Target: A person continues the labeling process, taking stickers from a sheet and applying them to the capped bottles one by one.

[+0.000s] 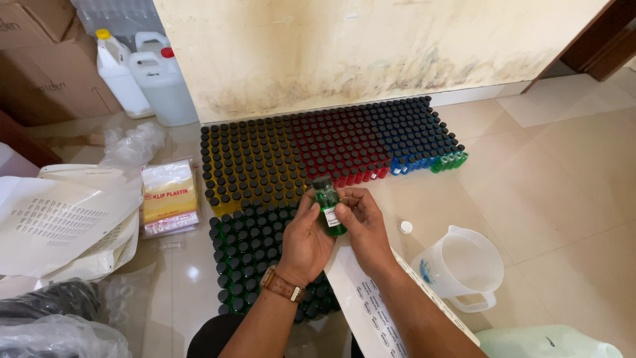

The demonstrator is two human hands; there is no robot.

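Both hands grip a green bottle above tiled floor, seemingly labelling.

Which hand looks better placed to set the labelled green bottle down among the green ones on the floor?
Probably the left hand: it cradles the small green bottle from the side nearest the green-bottle block. The right hand pinches the label side, over the sticker sheet.

Floor: block of black-capped small bottles, yellow, red, blue, green. White jerrycans by stained wall. Cardboard boxes far left. Zip-bag packet. Clear measuring jug; small white cap beside it.
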